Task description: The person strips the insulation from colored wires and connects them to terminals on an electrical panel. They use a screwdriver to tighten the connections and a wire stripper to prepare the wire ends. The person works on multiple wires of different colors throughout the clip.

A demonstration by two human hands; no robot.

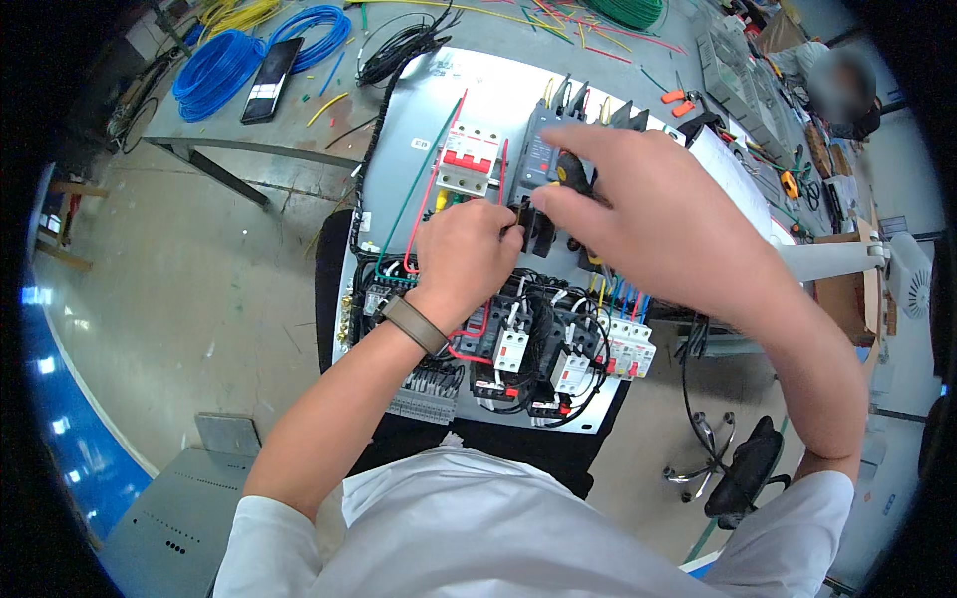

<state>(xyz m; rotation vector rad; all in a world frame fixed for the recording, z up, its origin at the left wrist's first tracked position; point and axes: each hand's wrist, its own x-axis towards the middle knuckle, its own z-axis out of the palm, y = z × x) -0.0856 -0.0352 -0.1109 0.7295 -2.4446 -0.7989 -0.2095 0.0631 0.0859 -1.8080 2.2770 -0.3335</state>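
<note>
A metal mounting panel [409, 130] carries electrical parts and wiring. My left hand [464, 249] is closed in a pinch at the lower end of a dark grey circuit breaker [535, 149]; what its fingertips hold is hidden. Over that breaker is my right hand [648, 199], its thumb and index finger curving around a black-and-yellow screwdriver handle [570, 174]. Its other fingers are out of sight, and so is the screwdriver's tip. Just left of the breaker sits a white miniature breaker [469, 159] with red levers, red and green wires beside it.
Contactors [511, 349] and small breakers [628, 349] line the panel's near edge. Blue wire coils [219, 75] and a phone [271, 80] lie far left on the table. Orange-handled pliers [680, 103] lie far right. Another person [807, 65] is beyond. A wheeled chair [743, 473] stands right.
</note>
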